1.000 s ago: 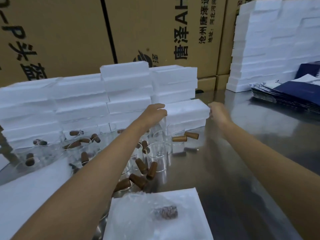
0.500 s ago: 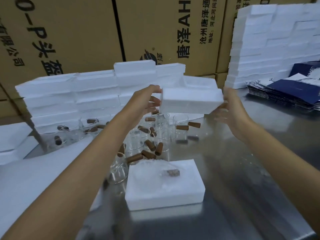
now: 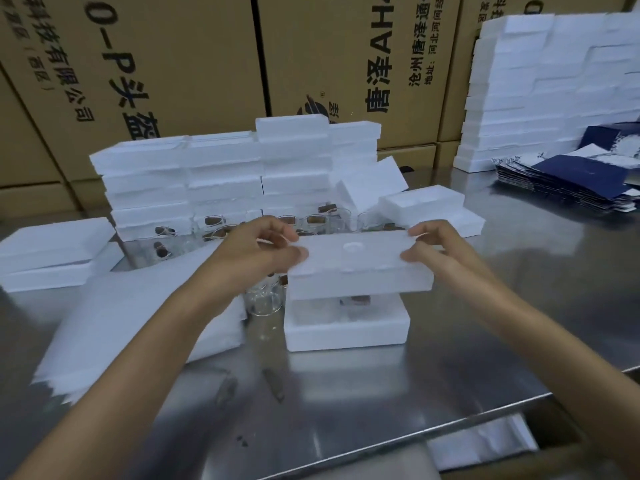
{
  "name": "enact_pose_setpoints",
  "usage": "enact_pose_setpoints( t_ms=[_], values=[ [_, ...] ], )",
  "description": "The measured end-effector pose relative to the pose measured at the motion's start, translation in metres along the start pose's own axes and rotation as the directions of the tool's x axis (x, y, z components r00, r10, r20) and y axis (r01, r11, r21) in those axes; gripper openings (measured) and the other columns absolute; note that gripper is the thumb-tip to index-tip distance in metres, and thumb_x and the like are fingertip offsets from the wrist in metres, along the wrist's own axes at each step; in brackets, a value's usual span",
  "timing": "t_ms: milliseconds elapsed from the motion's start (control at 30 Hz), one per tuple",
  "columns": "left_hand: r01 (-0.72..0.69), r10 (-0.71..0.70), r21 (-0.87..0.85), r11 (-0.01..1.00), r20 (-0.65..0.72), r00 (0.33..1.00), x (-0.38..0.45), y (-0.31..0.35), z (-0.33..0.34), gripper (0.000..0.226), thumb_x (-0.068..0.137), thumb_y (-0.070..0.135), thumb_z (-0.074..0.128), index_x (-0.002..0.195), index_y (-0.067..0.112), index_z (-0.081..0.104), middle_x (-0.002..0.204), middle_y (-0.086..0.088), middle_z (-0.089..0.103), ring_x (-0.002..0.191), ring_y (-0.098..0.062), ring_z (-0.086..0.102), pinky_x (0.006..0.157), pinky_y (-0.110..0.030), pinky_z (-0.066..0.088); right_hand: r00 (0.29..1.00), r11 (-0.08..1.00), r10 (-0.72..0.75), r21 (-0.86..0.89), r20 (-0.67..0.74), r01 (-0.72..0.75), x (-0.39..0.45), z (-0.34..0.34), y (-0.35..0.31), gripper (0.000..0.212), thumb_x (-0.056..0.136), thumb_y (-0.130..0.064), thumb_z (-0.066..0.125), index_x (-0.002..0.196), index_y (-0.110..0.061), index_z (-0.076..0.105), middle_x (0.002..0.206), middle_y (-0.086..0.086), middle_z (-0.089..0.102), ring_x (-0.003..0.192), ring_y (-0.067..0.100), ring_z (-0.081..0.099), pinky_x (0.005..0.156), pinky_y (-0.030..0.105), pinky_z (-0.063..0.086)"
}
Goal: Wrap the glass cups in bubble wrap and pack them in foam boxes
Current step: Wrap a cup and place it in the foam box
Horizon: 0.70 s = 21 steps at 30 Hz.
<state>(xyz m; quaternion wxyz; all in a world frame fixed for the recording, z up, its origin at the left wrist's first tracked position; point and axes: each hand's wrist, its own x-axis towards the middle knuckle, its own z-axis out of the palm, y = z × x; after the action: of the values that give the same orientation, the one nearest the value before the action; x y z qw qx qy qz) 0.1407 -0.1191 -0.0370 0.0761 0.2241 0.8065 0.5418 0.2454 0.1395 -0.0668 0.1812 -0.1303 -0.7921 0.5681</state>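
Observation:
A white foam lid (image 3: 360, 268) hovers just above an open foam box (image 3: 346, 332) on the steel table. My left hand (image 3: 263, 252) grips the lid's left end and my right hand (image 3: 433, 249) grips its right end. Under the lid, a bubble-wrapped cup with a brown cork (image 3: 356, 301) lies inside the box, mostly hidden. Several clear glass cups (image 3: 265, 301) with cork stoppers stand behind and to the left of the box. A stack of bubble wrap sheets (image 3: 138, 317) lies at the left.
Foam boxes (image 3: 225, 178) are stacked in a wall behind the cups, with more (image 3: 554, 81) piled at the back right and a pair (image 3: 52, 254) at the far left. Dark blue flat cartons (image 3: 571, 181) lie at the right. Large cardboard cartons (image 3: 173, 64) stand behind. The table's front edge (image 3: 450, 431) runs near me.
I lifted the foam lid off the stack at the back and brought it down toward me, over the open box. One foam piece at the back now lies tilted.

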Motion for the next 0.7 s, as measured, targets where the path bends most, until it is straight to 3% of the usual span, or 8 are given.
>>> enact_pose_setpoints(
  t_ms=[33,133,267,333,500,633,700],
  values=[
    [0.006,-0.006,0.007,1.000,-0.003,1.000,-0.003,-0.004,0.001,0.018,0.081,0.023,0.082,0.095,0.022,0.070,0.112,-0.011,0.065,0.077,-0.012,0.068,0.069,-0.026,0.053,1.000,1.000,0.001,-0.022,0.007,-0.001,-0.004,0.002,0.002,0.030,0.084,-0.034,0.067,0.112,-0.031,0.056,0.116,-0.008,0.056,0.100,0.004,0.058,0.067,0.026,0.040],
    [0.032,-0.032,0.023,0.999,-0.027,0.999,-0.006,-0.017,0.005,0.019,0.081,0.023,0.081,0.096,0.024,0.071,0.110,-0.009,0.065,0.089,-0.017,0.069,0.080,-0.030,0.054,0.999,0.999,0.005,-0.040,0.033,-0.004,-0.009,0.011,0.008,0.031,0.086,-0.031,0.070,0.113,-0.029,0.056,0.118,-0.006,0.052,0.107,0.012,0.059,0.068,0.023,0.040],
    [0.041,-0.040,0.065,0.997,-0.020,0.999,-0.005,-0.032,0.014,0.022,0.084,0.026,0.079,0.104,0.024,0.071,0.103,0.003,0.065,0.091,-0.010,0.065,0.066,-0.010,0.047,0.998,0.997,0.025,-0.080,0.049,-0.021,-0.008,0.025,0.022,0.032,0.087,-0.031,0.072,0.113,-0.030,0.053,0.120,-0.003,0.051,0.109,0.015,0.057,0.071,0.023,0.043],
    [0.048,-0.047,0.104,0.993,-0.013,0.999,-0.006,-0.039,0.018,0.024,0.088,0.032,0.074,0.111,0.026,0.070,0.108,0.007,0.064,0.095,-0.005,0.063,0.066,-0.009,0.047,0.998,0.996,0.042,-0.077,0.043,-0.039,-0.007,0.029,0.030,0.030,0.087,-0.035,0.070,0.111,-0.034,0.052,0.117,-0.005,0.052,0.107,0.012,0.057,0.071,0.022,0.043],
    [0.081,-0.091,0.177,0.981,0.049,0.995,-0.004,-0.047,0.018,0.025,0.093,0.041,0.066,0.116,0.036,0.060,0.113,0.012,0.054,0.099,0.002,0.055,0.077,-0.020,0.047,0.994,0.996,0.076,-0.051,0.077,-0.072,-0.008,0.030,0.038,0.033,0.083,-0.046,0.071,0.105,-0.047,0.046,0.113,-0.016,0.054,0.092,0.001,0.062,0.059,0.012,0.045],
    [0.109,-0.122,0.191,0.976,0.062,0.991,-0.001,-0.046,0.017,0.023,0.092,0.039,0.067,0.113,0.037,0.058,0.115,0.009,0.054,0.104,-0.011,0.060,0.094,-0.036,0.052,0.992,0.994,0.086,-0.079,0.087,-0.079,-0.008,0.029,0.038,0.035,0.084,-0.047,0.071,0.105,-0.047,0.043,0.113,-0.017,0.052,0.093,0.004,0.061,0.057,0.010,0.045],
    [0.113,-0.129,0.194,0.975,0.075,0.989,-0.002,-0.045,0.017,0.024,0.093,0.038,0.066,0.115,0.035,0.058,0.116,0.004,0.056,0.107,-0.020,0.063,0.095,-0.038,0.052,0.992,0.992,0.094,-0.092,0.084,-0.086,-0.008,0.030,0.035,0.035,0.084,-0.045,0.071,0.107,-0.045,0.044,0.112,-0.016,0.051,0.094,0.004,0.061,0.058,0.013,0.045]
  ],
)
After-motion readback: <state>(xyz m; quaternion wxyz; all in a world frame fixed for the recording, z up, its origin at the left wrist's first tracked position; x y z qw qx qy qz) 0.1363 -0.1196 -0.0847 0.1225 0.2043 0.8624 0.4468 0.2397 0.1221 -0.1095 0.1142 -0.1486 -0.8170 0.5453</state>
